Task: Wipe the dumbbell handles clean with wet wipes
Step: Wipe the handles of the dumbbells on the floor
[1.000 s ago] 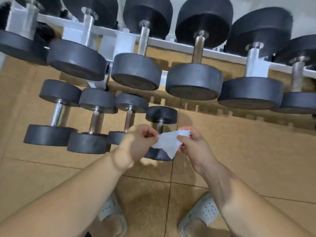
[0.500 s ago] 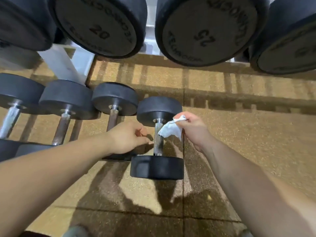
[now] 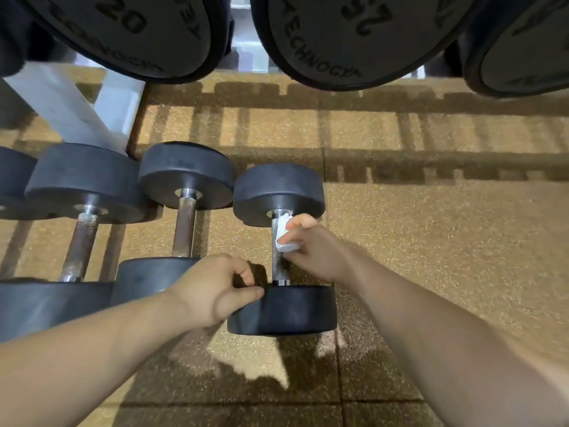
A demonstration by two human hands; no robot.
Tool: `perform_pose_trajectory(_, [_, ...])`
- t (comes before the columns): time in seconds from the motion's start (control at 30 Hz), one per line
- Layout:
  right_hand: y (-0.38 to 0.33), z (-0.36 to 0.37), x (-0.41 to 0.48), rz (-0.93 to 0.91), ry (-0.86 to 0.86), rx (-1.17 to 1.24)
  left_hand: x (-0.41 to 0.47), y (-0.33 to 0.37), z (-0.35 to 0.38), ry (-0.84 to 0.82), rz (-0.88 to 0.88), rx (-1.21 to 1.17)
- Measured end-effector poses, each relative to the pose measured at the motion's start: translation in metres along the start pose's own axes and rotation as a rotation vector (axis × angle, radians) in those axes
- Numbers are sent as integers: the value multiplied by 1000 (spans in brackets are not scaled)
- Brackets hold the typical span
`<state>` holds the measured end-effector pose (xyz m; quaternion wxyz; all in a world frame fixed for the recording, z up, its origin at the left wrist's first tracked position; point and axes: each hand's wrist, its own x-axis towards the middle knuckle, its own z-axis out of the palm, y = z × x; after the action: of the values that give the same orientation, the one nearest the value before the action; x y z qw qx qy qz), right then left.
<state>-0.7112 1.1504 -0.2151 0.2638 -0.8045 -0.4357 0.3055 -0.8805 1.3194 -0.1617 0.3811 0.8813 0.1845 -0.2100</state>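
Note:
A small black dumbbell (image 3: 281,309) lies on the floor, its steel handle (image 3: 278,266) running away from me. My right hand (image 3: 314,251) holds a crumpled white wet wipe (image 3: 284,234) pressed against the upper part of that handle. My left hand (image 3: 215,288) rests with thumb and fingers pinched at the left rim of the dumbbell's near head; whether it grips the rim I cannot tell. Two more dumbbells (image 3: 184,229) lie to the left, with dull brownish handles (image 3: 81,245).
Large black dumbbells marked 20 (image 3: 123,29) and 25 (image 3: 354,35) hang overhead on a white rack (image 3: 70,106). The floor is tan speckled rubber tile (image 3: 446,257), with a wet-looking patch in front of the near dumbbell.
I have leaned in closer. My right hand brought the wipe onto the handle, and my left hand moved right to the near head's rim.

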Motion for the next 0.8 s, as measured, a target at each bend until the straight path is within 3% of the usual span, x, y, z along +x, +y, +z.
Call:
perform_pose_trajectory(0.13, [0,3,7,50,6,106,0,-7,10,85,-45,-78])
perform_pose_trajectory(0.2, [1,6,15,56,22,26,-1,-9,14,125,-38,-72])
perform_pose_trajectory(0.37, [-2,12,24,158,228,38,-4,-8,14,186,-38,-38])
perform_pose_trajectory(0.47, [5,19,29,244,255,68,-9,-8,15,205,-25,-62])
perform_pose_trajectory(0.63, [15,29,34,63,278,10,-11,-10,24,232,15,70])
perform_pose_trajectory(0.8, [18,34,28,69,223,111,-13,-11,25,219,30,73])
